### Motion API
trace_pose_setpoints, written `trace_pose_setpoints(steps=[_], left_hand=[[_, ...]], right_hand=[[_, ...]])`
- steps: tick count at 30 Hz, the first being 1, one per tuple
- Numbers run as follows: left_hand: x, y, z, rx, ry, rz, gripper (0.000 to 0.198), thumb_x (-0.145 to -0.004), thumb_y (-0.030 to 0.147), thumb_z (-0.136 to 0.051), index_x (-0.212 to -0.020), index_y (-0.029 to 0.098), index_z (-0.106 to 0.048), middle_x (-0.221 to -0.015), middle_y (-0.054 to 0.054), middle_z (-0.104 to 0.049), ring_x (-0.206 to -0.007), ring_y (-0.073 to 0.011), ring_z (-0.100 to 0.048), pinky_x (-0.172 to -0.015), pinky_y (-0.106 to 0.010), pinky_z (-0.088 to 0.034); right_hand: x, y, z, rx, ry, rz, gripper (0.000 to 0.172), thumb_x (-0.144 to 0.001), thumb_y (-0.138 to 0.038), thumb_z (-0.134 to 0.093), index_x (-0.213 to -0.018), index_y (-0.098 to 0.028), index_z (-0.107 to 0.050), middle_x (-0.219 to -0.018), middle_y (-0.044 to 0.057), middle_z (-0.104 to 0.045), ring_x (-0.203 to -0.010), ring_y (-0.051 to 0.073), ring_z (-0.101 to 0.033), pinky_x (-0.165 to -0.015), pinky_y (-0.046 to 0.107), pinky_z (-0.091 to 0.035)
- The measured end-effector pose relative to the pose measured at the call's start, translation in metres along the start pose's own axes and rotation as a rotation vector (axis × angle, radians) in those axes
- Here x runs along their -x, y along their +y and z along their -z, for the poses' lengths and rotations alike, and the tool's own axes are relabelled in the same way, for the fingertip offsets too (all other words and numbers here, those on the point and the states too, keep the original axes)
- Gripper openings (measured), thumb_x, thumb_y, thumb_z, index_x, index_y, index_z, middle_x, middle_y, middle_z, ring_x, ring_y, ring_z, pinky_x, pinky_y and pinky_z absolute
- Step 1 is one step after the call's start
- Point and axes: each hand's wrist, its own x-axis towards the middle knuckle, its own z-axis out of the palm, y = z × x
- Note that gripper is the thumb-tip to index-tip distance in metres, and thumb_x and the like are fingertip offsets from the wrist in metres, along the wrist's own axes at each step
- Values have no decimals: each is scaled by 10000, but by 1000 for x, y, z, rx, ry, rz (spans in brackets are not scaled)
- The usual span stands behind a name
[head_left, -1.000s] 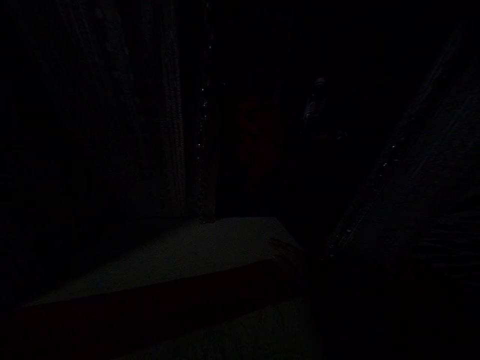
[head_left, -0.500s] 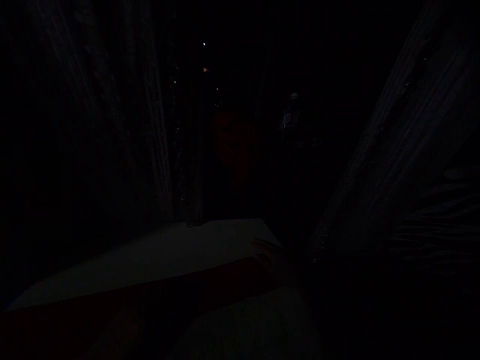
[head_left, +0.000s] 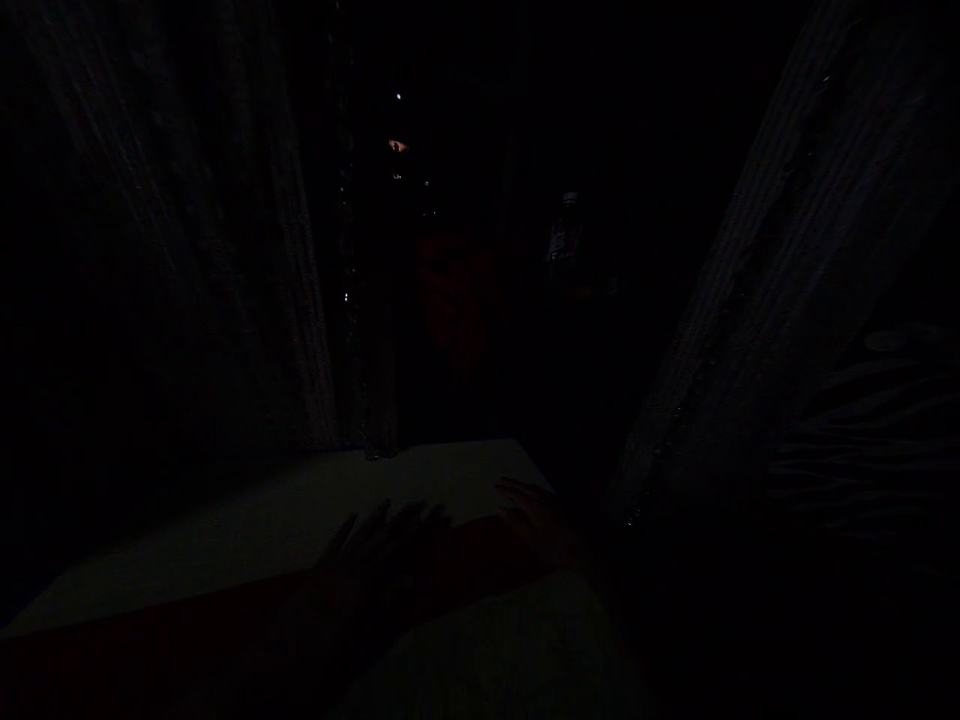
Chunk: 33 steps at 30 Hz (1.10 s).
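Note:
The view is very dark. A pale flat surface lies in front of me, with a dark red band running across its near side. My left hand rests on the band near its middle, fingers spread and pointing away from me, holding nothing. My right hand lies at the band's right end by the surface's right corner. Its fingers look stretched out toward the left, though the darkness hides most of it.
Ribbed hanging fabric with small glinting dots stands at the left, and more slants up at the right. Far back are a bottle-like shape, a dim red shape and a small light.
My left hand has come into view from below and now lies spread on the red band. The view has drifted, so everything sits a little further left.

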Motion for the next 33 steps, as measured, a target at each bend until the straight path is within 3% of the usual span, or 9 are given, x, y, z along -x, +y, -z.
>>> trace_pose_setpoints(steps=[4, 7, 12, 16, 18, 22, 24, 29, 33], left_hand=[[-12, 25, -27, -92, 57, -4, 625, -1053, 603, -324, -1633, 412, -191, -1682, 70, -248, -1524, -296, -284, -1235, -517, 55], [-14, 31, -43, -93, 41, -63, 624, -1054, 619, -282, -1621, 361, -269, -1673, 21, -282, -1520, -279, -306, -1234, -537, 2], [-24, 33, -52, -45, -12, -19, 619, -1036, 626, -322, -1594, 359, -351, -1644, -10, -346, -1487, -356, -359, -1180, -655, -118], [-40, 47, -44, 37, -12, 15, 682, -1019, 665, -321, -1634, 415, -169, -1670, 32, -278, -1492, -399, -331, -1142, -682, -147], [-45, 54, -42, 46, -7, -43, 695, -1039, 642, -306, -1650, 373, -111, -1680, 27, -247, -1497, -370, -328, -1167, -632, -93], [-46, 63, -51, -55, 103, -184, 673, -1060, 584, -352, -1612, 198, -332, -1643, -49, -347, -1469, -316, -377, -1210, -530, 169], [-48, 67, -58, -92, 145, -201, 666, -1055, 576, -381, -1579, 166, -400, -1619, -71, -394, -1446, -322, -407, -1202, -533, 234], [-58, 74, -73, -109, 174, -213, 625, -1059, 536, -380, -1572, 182, -419, -1616, -73, -404, -1448, -341, -406, -1210, -587, 197], [-59, 66, -74, -61, 195, -158, 655, -1049, 603, -346, -1566, 213, -439, -1597, -77, -436, -1438, -329, -427, -1226, -545, 123]], right_hand=[[0, -2, 1, 29, -12, 4, 551, -1061, -535, -364, -1515, -256, -506, -1591, 27, -409, -1486, 220, -366, -1271, 503, -263], [0, -2, 2, 37, -13, 6, 538, -1063, -537, -370, -1517, -280, -499, -1597, 17, -399, -1497, 209, -349, -1280, 517, -226], [1, 5, 2, 32, -9, -3, 538, -1064, -541, -365, -1520, -287, -493, -1607, 5, -381, -1501, 207, -341, -1281, 520, -225], [0, 11, 2, 31, -10, -1, 533, -1067, -511, -365, -1514, -257, -506, -1605, 15, -386, -1504, 209, -337, -1277, 506, -249], [-1, 13, 1, 39, -9, 13, 525, -1069, -499, -375, -1517, -258, -503, -1604, 14, -387, -1506, 200, -333, -1282, 491, -241], [1, 18, 2, 78, -9, 17, 499, -1073, -471, -409, -1516, -263, -504, -1605, 14, -388, -1510, 178, -323, -1282, 448, -255], [3, 18, 5, 115, -10, -3, 477, -1076, -447, -419, -1508, -265, -511, -1608, 6, -381, -1519, 183, -306, -1285, 473, -242], [11, -5, 14, 217, 21, -30, 493, -1095, -424, -371, -1543, -241, -463, -1639, 18, -306, -1558, 242, -209, -1283, 628, -8], [18, -30, 10, 185, -43, 13, 528, -1108, -523, -282, -1590, -330, -375, -1666, -53, -212, -1572, 217, -157, -1297, 597, -112]])
